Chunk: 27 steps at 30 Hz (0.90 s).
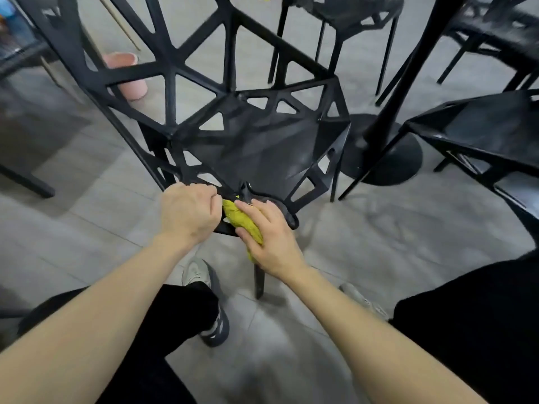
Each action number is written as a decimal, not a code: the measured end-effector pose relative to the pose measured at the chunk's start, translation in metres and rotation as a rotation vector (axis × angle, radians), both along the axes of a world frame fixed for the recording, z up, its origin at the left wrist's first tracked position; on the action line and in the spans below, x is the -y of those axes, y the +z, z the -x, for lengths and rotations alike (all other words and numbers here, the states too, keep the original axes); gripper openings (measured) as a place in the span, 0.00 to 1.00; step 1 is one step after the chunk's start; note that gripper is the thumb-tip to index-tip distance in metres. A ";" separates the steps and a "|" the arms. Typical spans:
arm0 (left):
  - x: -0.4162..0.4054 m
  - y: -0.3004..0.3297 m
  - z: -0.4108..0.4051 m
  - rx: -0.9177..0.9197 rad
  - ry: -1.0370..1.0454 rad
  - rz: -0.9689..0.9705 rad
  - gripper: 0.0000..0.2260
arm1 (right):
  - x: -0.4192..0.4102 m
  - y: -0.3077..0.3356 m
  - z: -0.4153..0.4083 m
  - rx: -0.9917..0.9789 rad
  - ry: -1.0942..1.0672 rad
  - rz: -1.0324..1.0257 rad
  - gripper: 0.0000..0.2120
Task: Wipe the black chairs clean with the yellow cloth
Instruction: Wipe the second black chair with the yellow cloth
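A black chair with a lattice back and triangular cut-outs stands right in front of me, its seat's front corner nearest. My left hand is closed around the seat's front edge. My right hand presses the bunched yellow cloth onto that same front corner, fingers wrapped over it. Most of the cloth is hidden under my right hand. Both bare forearms reach in from below.
Another black chair stands to the right, one more at the back. A black table pedestal with a round base is between them. A pink bucket sits behind the lattice. My legs and shoes are on the grey tiled floor.
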State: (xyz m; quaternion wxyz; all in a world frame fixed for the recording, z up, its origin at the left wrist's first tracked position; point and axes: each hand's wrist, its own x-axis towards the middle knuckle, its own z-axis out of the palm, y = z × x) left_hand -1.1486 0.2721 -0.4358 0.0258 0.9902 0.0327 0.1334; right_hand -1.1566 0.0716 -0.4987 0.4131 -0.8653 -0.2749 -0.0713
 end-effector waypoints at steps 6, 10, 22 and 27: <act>-0.094 0.047 -0.005 -0.153 -0.322 -0.268 0.36 | -0.015 0.016 0.007 -0.008 -0.057 0.172 0.45; -0.129 0.068 -0.019 -0.254 -0.404 -0.627 0.48 | -0.034 0.007 0.005 0.111 -0.222 0.150 0.42; -0.069 0.049 -0.017 -0.081 -0.266 -0.489 0.50 | 0.041 0.001 -0.085 0.260 0.164 0.236 0.36; 0.009 0.032 -0.036 -0.063 -0.100 -0.312 0.49 | 0.111 0.055 -0.121 -0.037 0.139 0.484 0.34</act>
